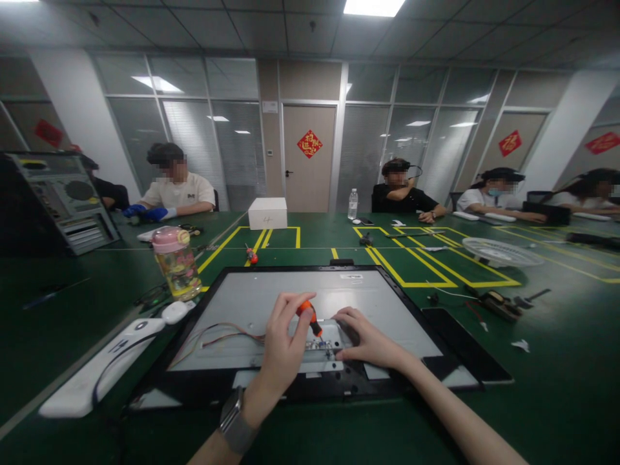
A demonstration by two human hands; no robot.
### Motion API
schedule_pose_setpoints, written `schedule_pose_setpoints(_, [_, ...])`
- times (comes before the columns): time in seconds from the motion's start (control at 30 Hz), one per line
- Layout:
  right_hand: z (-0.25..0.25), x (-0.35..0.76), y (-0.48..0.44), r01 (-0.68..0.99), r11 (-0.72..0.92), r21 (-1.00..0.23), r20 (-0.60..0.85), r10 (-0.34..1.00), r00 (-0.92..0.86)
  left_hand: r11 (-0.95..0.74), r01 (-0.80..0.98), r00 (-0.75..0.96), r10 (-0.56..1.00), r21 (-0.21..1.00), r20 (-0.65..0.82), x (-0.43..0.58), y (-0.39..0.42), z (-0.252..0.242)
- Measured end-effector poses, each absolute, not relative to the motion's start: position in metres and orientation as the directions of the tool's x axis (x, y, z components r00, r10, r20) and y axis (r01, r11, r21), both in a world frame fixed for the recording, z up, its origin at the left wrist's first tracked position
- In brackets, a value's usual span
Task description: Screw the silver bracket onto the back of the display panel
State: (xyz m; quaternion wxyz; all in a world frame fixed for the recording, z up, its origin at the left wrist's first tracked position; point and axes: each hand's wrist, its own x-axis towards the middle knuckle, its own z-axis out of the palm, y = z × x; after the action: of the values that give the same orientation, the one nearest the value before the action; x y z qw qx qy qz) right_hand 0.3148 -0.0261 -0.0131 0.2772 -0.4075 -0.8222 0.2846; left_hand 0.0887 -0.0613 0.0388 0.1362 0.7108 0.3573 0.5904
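Orange-and-black screwdriver is in my left hand, fingers closed on the handle. Its long axis runs 11 to 5 o'clock, blade at the 5 end, toward the small circuit board on the flat-lying display panel. Board's long axis looks like 9 to 3, partly behind my left hand. Right hand rests at its 3 o'clock end, fingers spread wide; that thumb is just beside the blade, at its 4. Can't tell if the blade is seated.
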Motion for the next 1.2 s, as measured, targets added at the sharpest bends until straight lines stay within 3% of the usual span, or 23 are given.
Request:
schedule_pose_setpoints(0.27, [-0.0148, 0.3145, -0.0257, 0.502, 0.514, -0.695, 0.231, 0.822, -0.521, -0.720, 0.279, 0.036, 0.669, 0.635, 0.742, 0.0912, -0.0583, 0.0332])
schedule_pose_setpoints(0.93, [-0.0070, 0.3126, -0.0301, 0.523, 0.494, -0.694, 0.202, 0.832, -0.517, -0.704, 0.332, 0.004, 0.667, 0.628, 0.745, 0.0921, -0.0604, 0.0370])
schedule_pose_setpoints(1.2, [-0.0083, 0.3128, -0.0293, 0.530, 0.503, -0.682, 0.207, 0.829, -0.520, -0.733, 0.371, 0.024, 0.622, 0.570, 0.783, 0.0904, -0.0606, 0.0358])
